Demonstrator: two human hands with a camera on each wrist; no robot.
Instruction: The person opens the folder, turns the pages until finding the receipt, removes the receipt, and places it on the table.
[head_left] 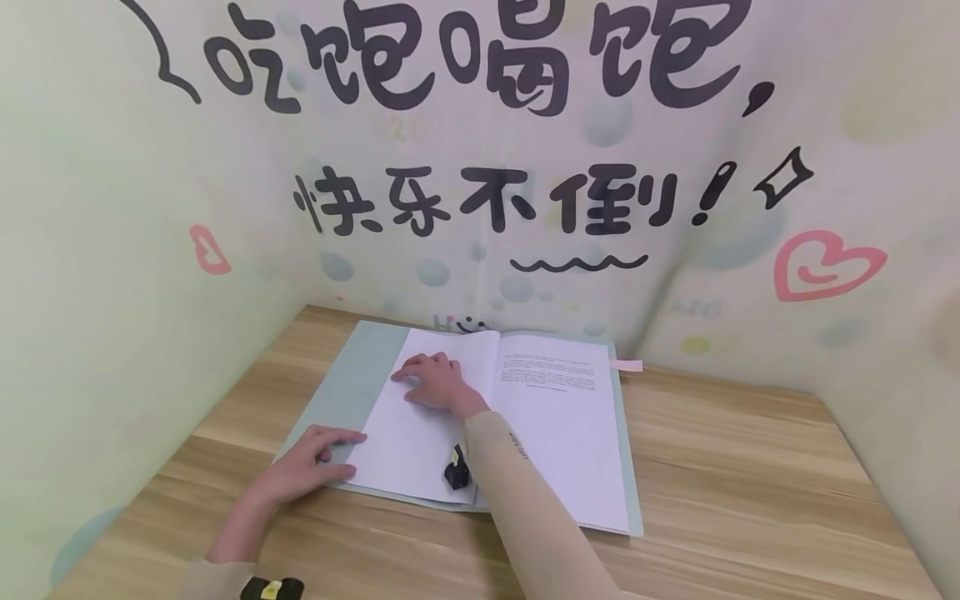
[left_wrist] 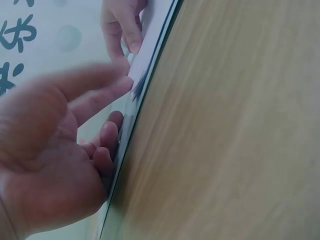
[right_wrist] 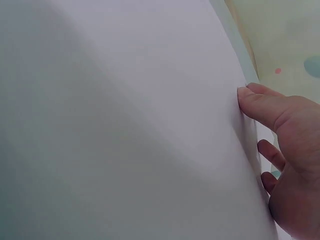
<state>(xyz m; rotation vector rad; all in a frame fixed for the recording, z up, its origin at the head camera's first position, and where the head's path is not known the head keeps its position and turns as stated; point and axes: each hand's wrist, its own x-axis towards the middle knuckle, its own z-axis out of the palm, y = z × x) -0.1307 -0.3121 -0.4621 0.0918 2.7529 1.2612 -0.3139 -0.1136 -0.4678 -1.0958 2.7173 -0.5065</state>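
Beige sleeves [head_left: 540,525], 2 of them, come nearest the head camera, with a black device [head_left: 272,588] at the left cuff and a second at the right. From the longer sleeve reaches the right grip [head_left: 435,383], its fingers spread and loose, palm down on the left page [head_left: 397,433] of an open folder. To its near left, the left grip [head_left: 307,464] is relaxed, thumb and forefinger extended, their tips at that page's outer edge, over the pale blue cover [head_left: 348,375]. Beneath and between the grips, the left page looks blank and curves up toward the fold. Right of the right grip lies the right page [head_left: 577,458], with printed lines [head_left: 547,375] near its far end and 1 pink tab [head_left: 628,366] sticking out sideways. Around the folder spreads the wooden counter [head_left: 720,475]; beyond both grips, black lettering [head_left: 495,175] covers the wall [head_left: 255,183].
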